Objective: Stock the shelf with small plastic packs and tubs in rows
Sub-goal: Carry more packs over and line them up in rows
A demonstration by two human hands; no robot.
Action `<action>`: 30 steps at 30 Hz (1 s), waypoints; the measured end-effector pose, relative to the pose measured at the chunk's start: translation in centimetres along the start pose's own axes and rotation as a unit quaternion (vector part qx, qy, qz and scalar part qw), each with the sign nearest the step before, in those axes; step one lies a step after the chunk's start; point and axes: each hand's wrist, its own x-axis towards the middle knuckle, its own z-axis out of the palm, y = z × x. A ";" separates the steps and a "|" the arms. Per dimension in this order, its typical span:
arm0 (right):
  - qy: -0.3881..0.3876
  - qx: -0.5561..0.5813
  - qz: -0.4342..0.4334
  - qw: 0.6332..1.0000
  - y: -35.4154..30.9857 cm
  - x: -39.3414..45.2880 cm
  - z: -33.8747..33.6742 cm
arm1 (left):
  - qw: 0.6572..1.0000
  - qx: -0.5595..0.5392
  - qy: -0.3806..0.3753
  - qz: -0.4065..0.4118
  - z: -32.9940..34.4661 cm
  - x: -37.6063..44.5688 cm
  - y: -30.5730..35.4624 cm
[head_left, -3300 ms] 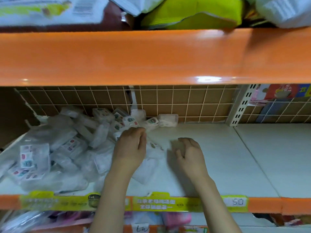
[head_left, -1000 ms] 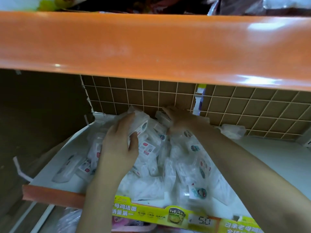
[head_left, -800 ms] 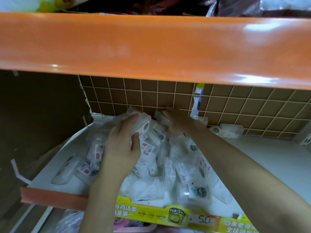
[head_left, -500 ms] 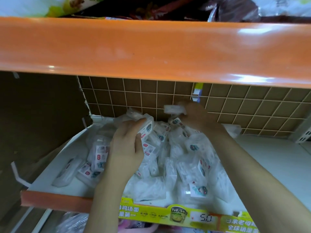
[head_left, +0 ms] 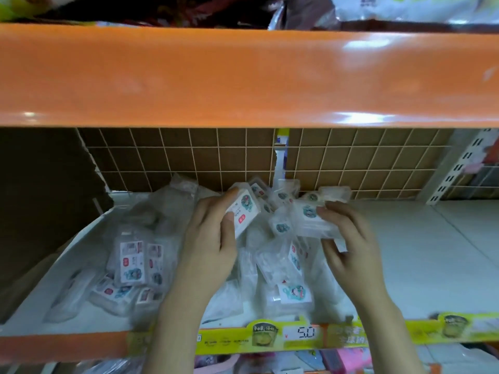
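Observation:
A loose heap of small clear plastic packs point(head_left: 280, 268) with white labels covers the left and middle of the white shelf point(head_left: 421, 255). My left hand point(head_left: 208, 247) grips one small white-labelled pack point(head_left: 244, 211) above the heap, thumb on its front. My right hand point(head_left: 348, 244) holds another clear pack point(head_left: 310, 220) by its right end, fingers curled round it. Two small clear tubs point(head_left: 332, 194) stand at the back against the wire grid.
An orange shelf beam point(head_left: 243, 76) hangs low overhead with bagged goods on top. A brown wire-grid back panel point(head_left: 189, 157) closes the rear. A yellow price strip point(head_left: 297, 333) marked 5.0 runs along the front edge. A slotted upright point(head_left: 456, 168) stands at the right.
My right hand has come forward and right from the back of the heap, holding a pack. My left hand keeps its pack, raised a little. The view has shifted left since the earliest frame.

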 end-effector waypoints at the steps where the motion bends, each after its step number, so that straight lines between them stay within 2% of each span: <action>1: 0.007 0.000 0.005 1.000 0.1 -0.5 -0.2 | 1.000 -0.007 0.000 0.005 0.5 -0.1 0.5; 8: 0.027 0.011 0.041 0.999 2.8 -2.2 -3.1 | 0.999 -0.035 -0.035 0.002 4.6 -0.6 3.3; 12: 0.027 0.013 0.047 0.998 5.9 -2.6 -5.9 | 0.999 -0.052 -0.010 -0.005 8.0 -0.4 6.3; 16: 0.030 0.018 0.064 0.997 9.6 -2.9 -9.8 | 0.991 -0.120 -0.022 -0.063 12.6 -0.5 10.3; 24: 0.013 0.029 0.069 0.997 16.7 -3.6 -17.0 | 0.998 -0.044 -0.015 -0.030 21.1 -2.1 17.3; 30: 0.004 0.048 0.078 0.996 18.9 -5.1 -18.8 | 0.993 -0.012 -0.028 -0.118 22.4 -3.4 20.6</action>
